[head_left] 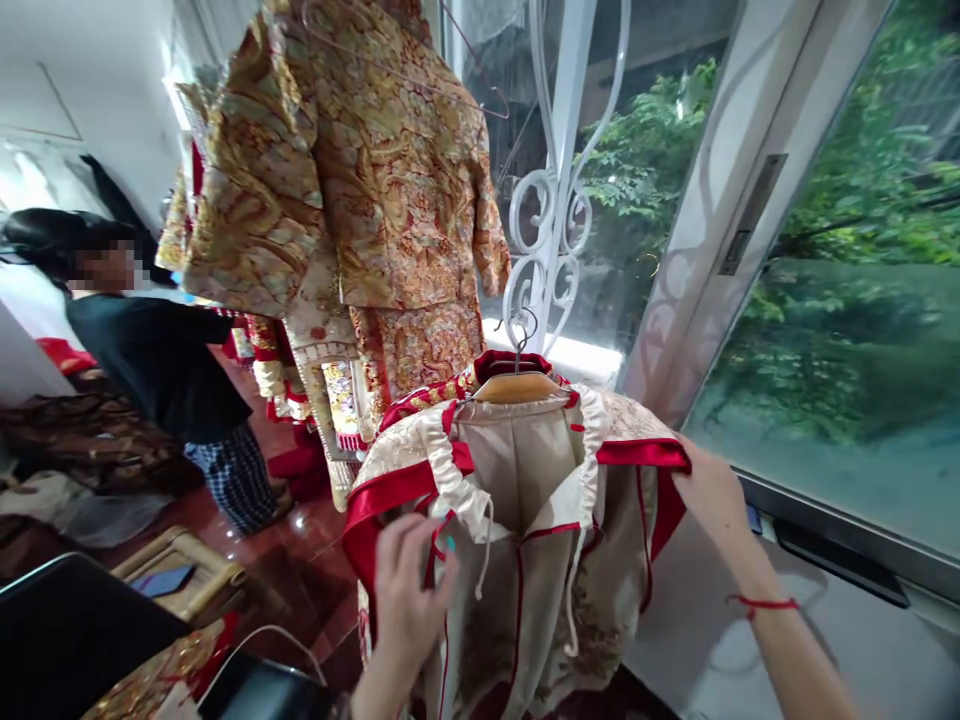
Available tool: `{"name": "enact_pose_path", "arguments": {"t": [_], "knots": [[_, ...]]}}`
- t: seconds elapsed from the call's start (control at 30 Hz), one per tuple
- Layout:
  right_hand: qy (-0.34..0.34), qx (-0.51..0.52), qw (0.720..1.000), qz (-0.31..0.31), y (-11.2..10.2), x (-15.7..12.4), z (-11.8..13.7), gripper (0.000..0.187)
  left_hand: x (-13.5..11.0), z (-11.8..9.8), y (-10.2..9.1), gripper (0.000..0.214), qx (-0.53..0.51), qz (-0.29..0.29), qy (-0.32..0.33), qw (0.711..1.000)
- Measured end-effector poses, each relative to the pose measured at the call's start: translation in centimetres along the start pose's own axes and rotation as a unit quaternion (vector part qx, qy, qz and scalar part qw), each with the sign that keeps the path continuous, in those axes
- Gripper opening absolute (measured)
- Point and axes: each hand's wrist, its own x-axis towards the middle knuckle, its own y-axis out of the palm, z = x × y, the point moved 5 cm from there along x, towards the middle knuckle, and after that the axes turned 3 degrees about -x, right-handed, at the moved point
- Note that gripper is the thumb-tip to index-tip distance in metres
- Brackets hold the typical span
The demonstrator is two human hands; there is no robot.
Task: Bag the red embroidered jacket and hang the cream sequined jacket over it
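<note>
A cream and red embroidered garment hangs inside out on a wooden hanger, hooked on a white scrolled metal grille. My left hand pinches the red-trimmed front edge of this garment at its lower left. My right hand, with a red string on the wrist, grips the garment's right shoulder at the red trim. Above and behind hangs a gold and red embroidered jacket with a matching skirt below it.
A person in a dark top stands at the left with more red garments behind. A glass window with green trees fills the right. A dark device and a small wooden stool are at the lower left on a red-brown floor.
</note>
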Motion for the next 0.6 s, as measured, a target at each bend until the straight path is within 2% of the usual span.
{"name": "enact_pose_path", "arguments": {"t": [0.07,0.13,0.17,0.2,0.27,0.3,0.37,0.4,0.43,0.5,0.6], "knots": [[0.005,0.045,0.994,-0.096,-0.9,-3.2,2.4,0.06,-3.3,-0.6,3.0,0.024,-0.036,0.026,-0.096,0.994],[0.037,0.105,0.97,-0.215,-1.3,-7.7,5.1,0.054,-5.4,-0.3,6.1,0.031,-0.048,0.062,-0.212,0.974],[0.053,0.152,0.954,-0.252,-1.0,-10.1,6.4,0.046,-6.1,0.0,7.3,0.033,-0.057,0.085,-0.263,0.96],[0.05,0.211,0.941,-0.26,-0.2,-12.3,7.9,0.037,-6.4,0.2,8.2,0.034,-0.072,0.11,-0.3,0.945],[0.022,0.311,0.933,-0.177,2.8,-15.6,11.0,0.018,-6.8,0.0,8.8,0.035,-0.113,0.145,-0.332,0.925],[0.008,0.348,0.933,-0.093,4.9,-16.8,12.4,0.016,-7.0,-0.3,8.5,0.036,-0.133,0.147,-0.332,0.922],[-0.016,0.393,0.916,0.078,9.2,-18.5,14.7,0.022,-8.2,-1.1,7.2,0.034,-0.163,0.142,-0.32,0.922],[-0.017,0.395,0.908,0.137,11.0,-19.0,15.3,0.028,-9.4,-1.3,6.6,0.035,-0.175,0.148,-0.316,0.921],[-0.012,0.386,0.907,0.169,12.5,-19.2,15.5,0.033,-10.9,-1.3,6.0,0.037,-0.185,0.159,-0.319,0.916],[0.016,0.331,0.927,0.175,14.8,-19.0,15.0,0.04,-14.4,-0.2,5.0,0.047,-0.191,0.172,-0.344,0.903],[0.042,0.219,0.96,0.17,17.1,-18.4,13.4,0.041,-18.7,3.3,3.1,0.058,-0.181,0.14,-0.383,0.895]]}}
